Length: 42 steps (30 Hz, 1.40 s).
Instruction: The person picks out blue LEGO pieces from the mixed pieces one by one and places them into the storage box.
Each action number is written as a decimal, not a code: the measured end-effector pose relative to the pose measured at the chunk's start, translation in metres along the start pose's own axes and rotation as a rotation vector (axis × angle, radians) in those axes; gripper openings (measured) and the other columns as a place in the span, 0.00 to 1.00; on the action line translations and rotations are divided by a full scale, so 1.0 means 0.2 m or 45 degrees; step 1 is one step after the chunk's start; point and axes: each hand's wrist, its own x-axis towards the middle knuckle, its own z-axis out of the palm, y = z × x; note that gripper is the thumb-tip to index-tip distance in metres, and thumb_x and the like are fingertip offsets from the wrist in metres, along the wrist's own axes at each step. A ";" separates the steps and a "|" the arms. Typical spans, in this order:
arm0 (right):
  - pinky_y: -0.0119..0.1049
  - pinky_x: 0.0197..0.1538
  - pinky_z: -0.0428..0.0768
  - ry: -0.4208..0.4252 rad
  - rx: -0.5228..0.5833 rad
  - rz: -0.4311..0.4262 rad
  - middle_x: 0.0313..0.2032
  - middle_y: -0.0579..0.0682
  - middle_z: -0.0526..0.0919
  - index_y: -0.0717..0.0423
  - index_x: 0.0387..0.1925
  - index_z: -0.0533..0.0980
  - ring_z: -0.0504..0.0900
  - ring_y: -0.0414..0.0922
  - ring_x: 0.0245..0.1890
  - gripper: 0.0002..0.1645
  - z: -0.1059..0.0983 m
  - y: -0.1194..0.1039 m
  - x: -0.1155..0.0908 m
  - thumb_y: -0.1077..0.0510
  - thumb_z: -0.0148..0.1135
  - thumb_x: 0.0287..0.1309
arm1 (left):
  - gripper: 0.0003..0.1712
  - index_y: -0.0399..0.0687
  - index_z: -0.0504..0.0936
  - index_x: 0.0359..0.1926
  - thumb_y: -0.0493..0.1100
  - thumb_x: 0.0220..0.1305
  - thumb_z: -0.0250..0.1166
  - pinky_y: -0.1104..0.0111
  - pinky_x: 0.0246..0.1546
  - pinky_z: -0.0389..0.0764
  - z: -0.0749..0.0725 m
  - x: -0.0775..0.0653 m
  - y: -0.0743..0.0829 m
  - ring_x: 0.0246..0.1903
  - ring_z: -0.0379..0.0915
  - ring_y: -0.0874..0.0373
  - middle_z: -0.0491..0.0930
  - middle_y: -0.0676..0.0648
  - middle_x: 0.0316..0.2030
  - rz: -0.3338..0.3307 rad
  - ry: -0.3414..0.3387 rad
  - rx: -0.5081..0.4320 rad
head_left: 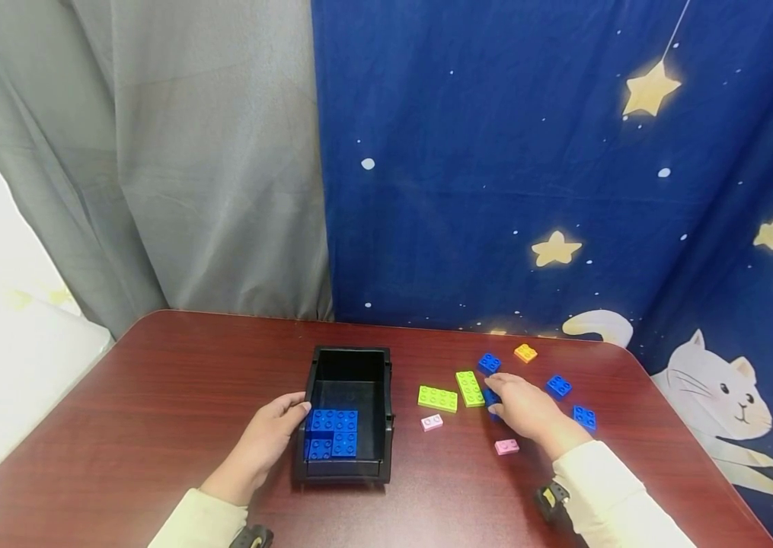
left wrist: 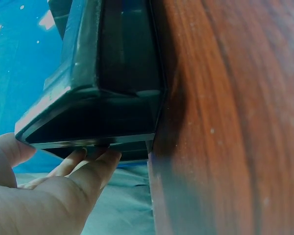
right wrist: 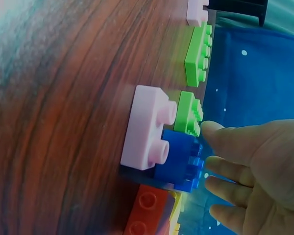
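My left hand grips the left wall of a black bin, thumb at the rim and fingers against the outside, as the left wrist view also shows. Several blue bricks lie in the near part of the bin. My right hand is over a blue brick that its fingers partly cover. In the right wrist view, thumb and fingers are apart beside the blue brick; whether they touch it I cannot tell. A pink brick stands in front of it there.
Two lime green bricks and a pale pink brick lie between bin and right hand. Around that hand are a pink brick, other blue bricks and a yellow-orange brick. A red brick shows in the right wrist view. Curtains hang behind the table.
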 end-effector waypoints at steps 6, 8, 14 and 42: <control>0.55 0.61 0.71 -0.039 -0.010 -0.024 0.56 0.63 0.77 0.68 0.57 0.74 0.72 0.61 0.60 0.28 -0.01 0.01 0.01 0.61 0.68 0.55 | 0.27 0.26 0.65 0.64 0.41 0.71 0.50 0.44 0.64 0.63 0.00 0.00 0.00 0.64 0.60 0.34 0.66 0.27 0.63 0.013 0.003 -0.001; 0.55 0.61 0.71 -0.055 -0.010 -0.022 0.55 0.63 0.77 0.68 0.57 0.74 0.72 0.61 0.60 0.28 -0.01 0.01 0.02 0.61 0.68 0.54 | 0.27 0.27 0.65 0.64 0.41 0.71 0.50 0.44 0.64 0.63 0.00 0.00 0.00 0.64 0.61 0.35 0.66 0.27 0.63 0.014 0.007 -0.001; 0.55 0.61 0.71 -0.085 -0.001 -0.020 0.55 0.64 0.78 0.69 0.57 0.74 0.72 0.62 0.60 0.28 -0.01 0.01 0.02 0.61 0.68 0.54 | 0.27 0.28 0.65 0.64 0.42 0.72 0.50 0.45 0.63 0.64 0.00 0.00 -0.01 0.64 0.61 0.35 0.66 0.28 0.63 -0.006 0.009 0.000; 0.54 0.56 0.76 -0.067 0.094 -0.018 0.47 0.59 0.81 0.65 0.52 0.77 0.78 0.58 0.50 0.26 -0.02 0.05 0.02 0.59 0.72 0.51 | 0.27 0.28 0.65 0.65 0.43 0.72 0.51 0.45 0.63 0.64 0.00 0.01 -0.01 0.65 0.60 0.35 0.66 0.28 0.64 -0.012 0.005 0.020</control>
